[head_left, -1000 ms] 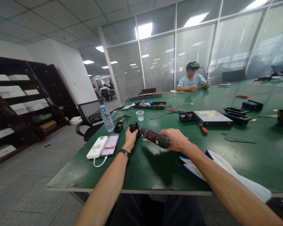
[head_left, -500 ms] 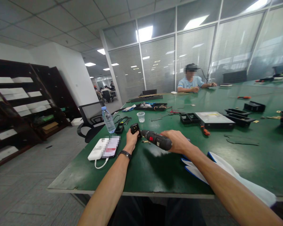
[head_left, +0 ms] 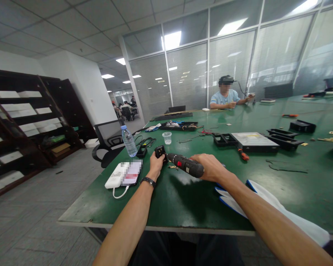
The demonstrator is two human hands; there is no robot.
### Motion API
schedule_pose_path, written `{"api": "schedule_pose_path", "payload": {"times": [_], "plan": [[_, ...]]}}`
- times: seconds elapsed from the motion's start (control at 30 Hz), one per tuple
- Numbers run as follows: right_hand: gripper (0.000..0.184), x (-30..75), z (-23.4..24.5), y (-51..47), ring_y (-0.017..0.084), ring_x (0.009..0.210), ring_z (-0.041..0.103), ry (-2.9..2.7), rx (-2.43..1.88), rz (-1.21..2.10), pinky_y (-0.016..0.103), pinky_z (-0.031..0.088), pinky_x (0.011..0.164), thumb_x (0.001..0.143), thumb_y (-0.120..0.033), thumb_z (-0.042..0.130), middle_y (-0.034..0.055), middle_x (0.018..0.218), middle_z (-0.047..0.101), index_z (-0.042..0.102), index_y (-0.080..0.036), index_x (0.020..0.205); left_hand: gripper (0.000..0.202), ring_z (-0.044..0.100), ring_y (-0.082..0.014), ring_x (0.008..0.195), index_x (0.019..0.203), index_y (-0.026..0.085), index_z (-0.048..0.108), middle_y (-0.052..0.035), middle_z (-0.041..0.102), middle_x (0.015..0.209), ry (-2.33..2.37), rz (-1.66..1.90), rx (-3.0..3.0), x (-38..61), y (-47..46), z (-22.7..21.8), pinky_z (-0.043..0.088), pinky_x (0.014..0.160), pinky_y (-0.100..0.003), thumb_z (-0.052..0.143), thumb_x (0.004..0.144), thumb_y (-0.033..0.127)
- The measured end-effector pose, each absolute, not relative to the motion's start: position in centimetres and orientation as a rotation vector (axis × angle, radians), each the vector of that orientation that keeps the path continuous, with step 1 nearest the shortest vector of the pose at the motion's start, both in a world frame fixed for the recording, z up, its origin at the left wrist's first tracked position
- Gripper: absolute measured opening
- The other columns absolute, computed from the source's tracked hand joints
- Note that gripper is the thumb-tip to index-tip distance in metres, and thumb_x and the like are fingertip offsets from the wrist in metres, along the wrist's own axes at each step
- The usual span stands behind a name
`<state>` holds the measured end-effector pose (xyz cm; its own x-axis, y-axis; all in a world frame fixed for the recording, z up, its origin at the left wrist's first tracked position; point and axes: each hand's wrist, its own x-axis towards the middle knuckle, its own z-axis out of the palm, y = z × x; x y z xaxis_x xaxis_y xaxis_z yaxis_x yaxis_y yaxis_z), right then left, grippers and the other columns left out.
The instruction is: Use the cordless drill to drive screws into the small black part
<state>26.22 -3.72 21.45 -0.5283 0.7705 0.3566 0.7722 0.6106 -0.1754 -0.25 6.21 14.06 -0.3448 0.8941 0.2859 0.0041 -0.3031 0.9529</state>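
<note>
My left hand (head_left: 156,164) is closed around a small black plastic part (head_left: 160,150) with brass-coloured bits on its face. In my right hand (head_left: 210,167) is a black cordless screwdriver (head_left: 185,164) with a red button, lying roughly level. Its tip points left at the black part; whether the two touch is hard to make out. Small brass-coloured pieces (head_left: 172,167) lie on the green table (head_left: 166,207) just under the tool. A short way beyond my left hand stands a clear plastic cup (head_left: 167,138).
Left are a water bottle (head_left: 129,141), a white power bank (head_left: 117,176) with a phone, and a black box (head_left: 141,150). White gloves (head_left: 283,210) lie under my right forearm. Farther right are a disc drive (head_left: 254,143), black trays (head_left: 285,141) and an orange-handled tool (head_left: 243,154). A co-worker (head_left: 224,96) sits opposite.
Both my hands keep nearly the same pose on the black part and the screwdriver. The view has shifted slightly. Across the table, the co-worker's hand has lifted a little.
</note>
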Motion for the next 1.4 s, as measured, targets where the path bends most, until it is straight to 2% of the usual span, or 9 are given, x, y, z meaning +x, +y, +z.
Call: {"api": "schedule_pose_path", "payload": {"times": [0.33, 0.8, 1.4], "plan": [[0.016, 26.19, 21.34, -3.57, 0.02, 0.078, 0.065, -2.442, -1.238, -0.003, 0.026, 0.032, 0.062, 0.075, -0.037, 0.064, 0.0032, 0.083, 0.071, 0.064, -0.026, 0.086, 0.029, 0.067, -0.0176, 0.078, 0.101, 0.014, 0.063, -0.0098, 0.068, 0.096, 1.254, 1.729, 1.194, -0.23, 6.14, 14.11, 0.058, 0.076, -0.038, 0.071, 0.072, 0.015], [0.016, 26.31, 21.25, -3.49, 0.02, 0.077, 0.065, -2.436, -1.217, -0.009, 0.026, 0.032, 0.061, 0.075, -0.038, 0.065, 0.0025, 0.082, 0.071, 0.062, -0.026, 0.084, 0.028, 0.067, -0.016, 0.078, 0.101, 0.013, 0.063, -0.0091, 0.068, 0.096, 1.295, 1.728, 1.214, -0.11, 5.96, 14.26, 0.058, 0.072, -0.032, 0.068, 0.074, 0.011], [0.018, 26.22, 21.33, -3.59, 0.021, 0.078, 0.065, -2.438, -1.218, -0.001, 0.027, 0.031, 0.061, 0.076, -0.042, 0.064, 0.0028, 0.082, 0.071, 0.063, -0.026, 0.085, 0.033, 0.068, -0.0177, 0.082, 0.105, 0.014, 0.064, -0.011, 0.069, 0.102, 1.269, 1.727, 1.19, -0.09, 6.01, 14.25, 0.058, 0.078, -0.037, 0.072, 0.074, 0.014]]}}
